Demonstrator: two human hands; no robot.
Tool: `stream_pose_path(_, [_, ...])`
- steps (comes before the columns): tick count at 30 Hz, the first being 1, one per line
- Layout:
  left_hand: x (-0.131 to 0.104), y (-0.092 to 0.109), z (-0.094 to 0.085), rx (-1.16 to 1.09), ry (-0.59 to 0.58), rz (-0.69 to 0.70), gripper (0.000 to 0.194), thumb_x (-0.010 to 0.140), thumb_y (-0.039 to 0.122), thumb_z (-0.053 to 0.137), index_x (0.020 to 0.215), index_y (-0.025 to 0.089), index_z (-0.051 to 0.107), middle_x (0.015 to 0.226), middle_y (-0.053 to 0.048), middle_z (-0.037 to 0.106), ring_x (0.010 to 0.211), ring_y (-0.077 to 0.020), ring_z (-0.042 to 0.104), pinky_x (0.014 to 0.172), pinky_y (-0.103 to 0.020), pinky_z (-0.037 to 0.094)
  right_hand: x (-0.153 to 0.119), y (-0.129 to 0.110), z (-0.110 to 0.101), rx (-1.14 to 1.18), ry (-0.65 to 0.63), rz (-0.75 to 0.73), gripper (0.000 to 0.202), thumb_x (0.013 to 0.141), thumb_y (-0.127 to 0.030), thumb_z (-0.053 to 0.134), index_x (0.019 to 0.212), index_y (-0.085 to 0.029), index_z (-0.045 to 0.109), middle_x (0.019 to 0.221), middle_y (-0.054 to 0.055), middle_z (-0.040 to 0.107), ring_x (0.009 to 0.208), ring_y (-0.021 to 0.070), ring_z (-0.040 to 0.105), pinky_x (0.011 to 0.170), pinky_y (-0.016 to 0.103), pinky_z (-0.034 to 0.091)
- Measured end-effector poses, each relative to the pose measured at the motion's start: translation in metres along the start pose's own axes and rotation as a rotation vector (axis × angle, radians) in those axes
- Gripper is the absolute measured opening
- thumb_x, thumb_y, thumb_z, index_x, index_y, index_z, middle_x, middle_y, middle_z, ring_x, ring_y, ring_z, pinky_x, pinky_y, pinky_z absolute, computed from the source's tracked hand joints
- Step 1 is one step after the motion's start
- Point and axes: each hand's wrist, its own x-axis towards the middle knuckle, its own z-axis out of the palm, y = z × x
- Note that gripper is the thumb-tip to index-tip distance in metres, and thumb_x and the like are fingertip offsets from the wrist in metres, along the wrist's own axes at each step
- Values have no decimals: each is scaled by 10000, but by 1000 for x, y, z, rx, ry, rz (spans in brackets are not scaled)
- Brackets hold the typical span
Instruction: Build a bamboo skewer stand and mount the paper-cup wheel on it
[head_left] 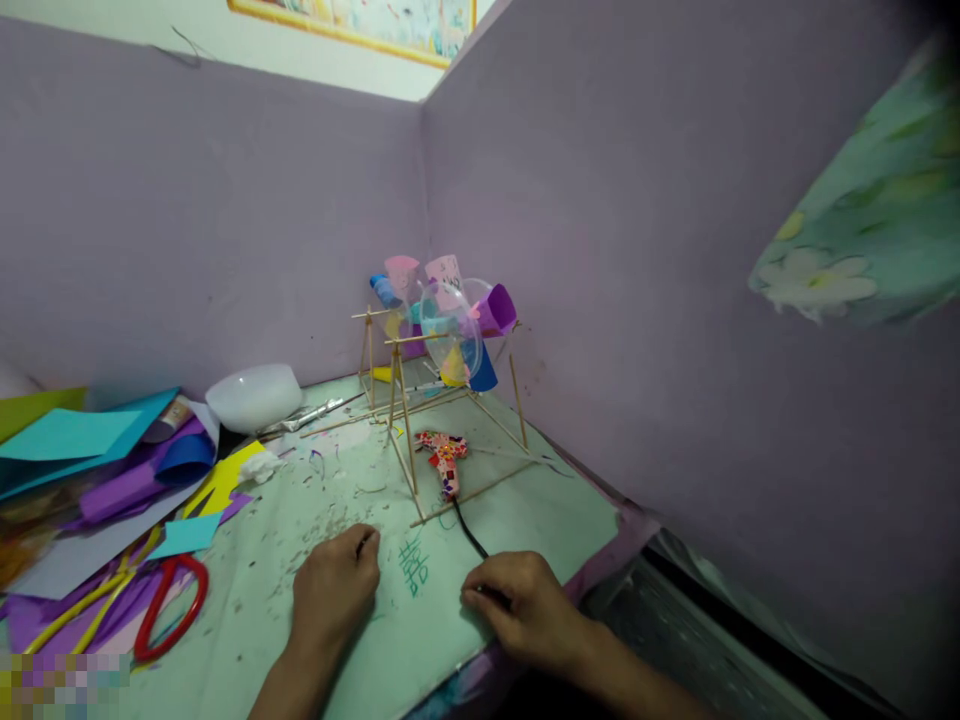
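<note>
My left hand [336,580] rests on the pale green table [255,600] with its fingers curled closed; whether anything is inside is hidden. To the right, my right hand [517,605] is also closed, its thumb and fingers pressed together near the table's front edge. A black cord [470,533] runs from a patterned red glue gun [446,462] down to the right hand. The glue gun lies at the foot of a wooden stick frame [397,400], which carries a clear plastic wheel [450,325] with colored paper cups around it.
On the left lie colored papers [120,490], red-handled scissors [171,608] and yellow-handled pliers [97,600]. A white bowl [255,397] stands by the purple wall [210,210]. Floral cloth [870,220] hangs at the upper right.
</note>
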Motion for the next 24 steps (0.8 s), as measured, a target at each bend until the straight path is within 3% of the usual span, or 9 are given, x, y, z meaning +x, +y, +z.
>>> stream_pose_path(3, [1,-1,2,14,-9,12,325,826,342,349,836,260,663,877,-38,706,868,-252,614,664,-301,385,14,1,-19,93,-20,139,174,763,-180,531,717,-149,696,638,25,680,582,116,604,555,189,416])
stream_pose_path(6, [0,0,1,24,-15,18,329,831,329,345,845,254,665,898,-42,707,881,-246,615,681,-300,389,33,9,-39,55,108,232,179,773,-215,527,713,-163,687,627,13,666,589,125,591,563,205,418])
stream_pose_path(9, [-1,2,-1,49,-19,11,332,833,322,343,849,250,666,901,-54,708,885,-253,618,682,-306,393,41,18,-45,-8,203,280,180,770,-246,533,716,-169,687,621,14,664,583,139,592,563,226,425])
stream_pose_path(13, [-4,2,1,36,14,35,339,833,311,334,805,248,666,848,-60,711,844,-261,632,659,-318,404,35,19,-42,-7,255,261,210,791,-256,512,691,-182,681,611,10,669,572,147,606,546,234,441])
stream_pose_path(17, [1,1,-2,-188,157,19,301,800,333,392,760,236,674,786,-45,718,784,-238,645,657,-309,436,43,4,-67,-43,507,131,179,797,-282,535,751,-190,682,668,20,685,587,146,607,573,249,464])
stream_pose_path(21, [25,17,-30,-475,441,63,258,737,363,471,717,192,664,692,-34,702,686,-193,641,647,-268,467,75,-9,-113,-86,723,59,153,784,-296,569,781,-191,680,741,32,693,664,159,619,620,265,479])
stream_pose_path(24, [53,43,-67,-484,526,119,349,769,400,440,915,170,658,797,-39,705,696,-169,641,639,-249,476,100,-12,-144,-100,827,18,155,788,-305,572,805,-196,681,757,35,689,666,159,615,626,272,484])
